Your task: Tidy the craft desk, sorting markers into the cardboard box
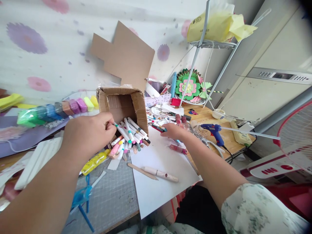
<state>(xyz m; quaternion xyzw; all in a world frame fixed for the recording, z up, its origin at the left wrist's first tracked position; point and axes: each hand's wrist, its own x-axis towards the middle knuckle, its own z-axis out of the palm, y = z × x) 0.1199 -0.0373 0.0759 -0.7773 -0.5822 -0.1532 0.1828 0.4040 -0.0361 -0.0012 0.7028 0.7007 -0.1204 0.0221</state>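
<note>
My left hand [91, 130] is closed at the left wall of an open cardboard box [143, 107], fingers curled by its rim. The box lies tipped with its mouth toward me. A heap of white markers [129, 131] with coloured ends spills out over its lower edge, right beside my left fingers. To the right, my right hand [173, 131] reaches over the desk with its fingers pinched around slim coloured pens [158, 127]; their exact kind is partly hidden. A dark pink tube-like stick [178, 149] lies just below my right wrist.
White paper [156, 195] carries a thick pale pen [159, 174] and a wooden stick [142, 171]. A blue glue gun [214, 131] with its cord lies right. Left are coloured clay packs [51, 112] and a yellow tube [95, 162]. A wire rack [195, 65] and a fan [296, 136] stand right.
</note>
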